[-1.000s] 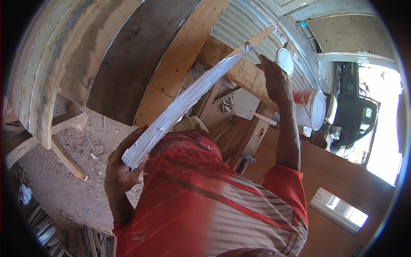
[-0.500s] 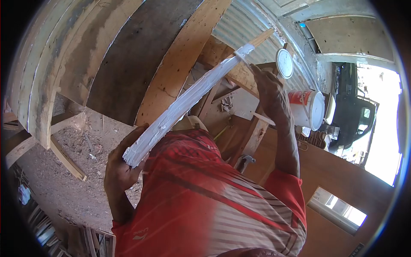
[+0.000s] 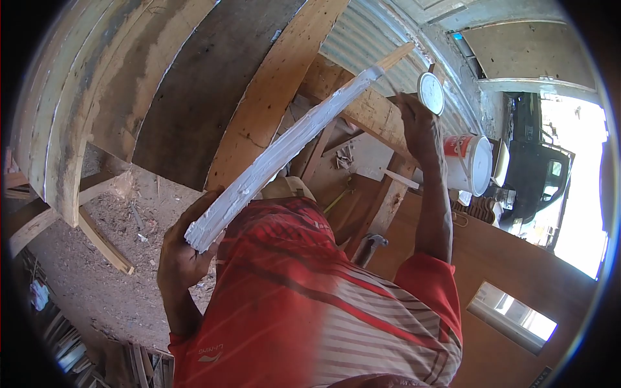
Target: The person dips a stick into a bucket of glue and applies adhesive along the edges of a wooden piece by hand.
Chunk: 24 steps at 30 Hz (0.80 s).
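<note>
A long wooden strip [image 3: 284, 152], thickly coated with ridged white paste, runs diagonally across the view. Its far tip is bare wood. My left hand [image 3: 180, 257] is closed around the near end, the thumb along its edge. My right hand [image 3: 422, 129] is off the strip, to the right of its far part, with the fingers curled. The thin spreader it held half a second ago is hard to make out now. Just beyond those fingers is a round white lid [image 3: 431, 94]. Beside the right forearm stands a white bucket [image 3: 477, 166] with a red label.
Large curved wooden planks [image 3: 249, 123] rise at the upper left. A hammer [image 3: 369, 249] lies by a wooden beam [image 3: 390, 205] near my body. Shavings cover the ground [image 3: 123, 258] at left, around a loose wood piece [image 3: 103, 240]. A vehicle [image 3: 550, 174] stands outside the opening.
My right hand has moved right and slightly up, away from the strip's far part toward the lid. The left hand and strip stay nearly still. The paste near the far end looks smoother.
</note>
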Motion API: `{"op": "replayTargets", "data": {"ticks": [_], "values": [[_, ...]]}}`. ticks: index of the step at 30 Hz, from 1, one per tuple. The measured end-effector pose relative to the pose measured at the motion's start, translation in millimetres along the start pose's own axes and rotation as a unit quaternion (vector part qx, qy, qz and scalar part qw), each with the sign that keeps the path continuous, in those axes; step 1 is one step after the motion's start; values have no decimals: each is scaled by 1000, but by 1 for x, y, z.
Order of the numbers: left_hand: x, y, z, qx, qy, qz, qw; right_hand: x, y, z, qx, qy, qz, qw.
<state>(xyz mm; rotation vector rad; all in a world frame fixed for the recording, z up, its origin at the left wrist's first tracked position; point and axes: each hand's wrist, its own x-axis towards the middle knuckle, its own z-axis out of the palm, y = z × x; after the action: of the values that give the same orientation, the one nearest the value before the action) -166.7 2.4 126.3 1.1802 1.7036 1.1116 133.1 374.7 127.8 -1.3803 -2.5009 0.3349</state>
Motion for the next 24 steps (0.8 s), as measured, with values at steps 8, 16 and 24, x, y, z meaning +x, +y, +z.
{"op": "replayTargets", "data": {"ticks": [8, 16, 24], "values": [[-1, 1, 1, -2, 0, -5, 1000, -51, -58, -8, 21, -27, -147, 989], [-2, 0, 2, 9, -2, 8, 1000, -9, -15, -2, 47, 2, -19, 999], [-1, 2, -1, 17, -7, 14, 1000, 0, -10, -2, 18, -34, -30, 999]]}}
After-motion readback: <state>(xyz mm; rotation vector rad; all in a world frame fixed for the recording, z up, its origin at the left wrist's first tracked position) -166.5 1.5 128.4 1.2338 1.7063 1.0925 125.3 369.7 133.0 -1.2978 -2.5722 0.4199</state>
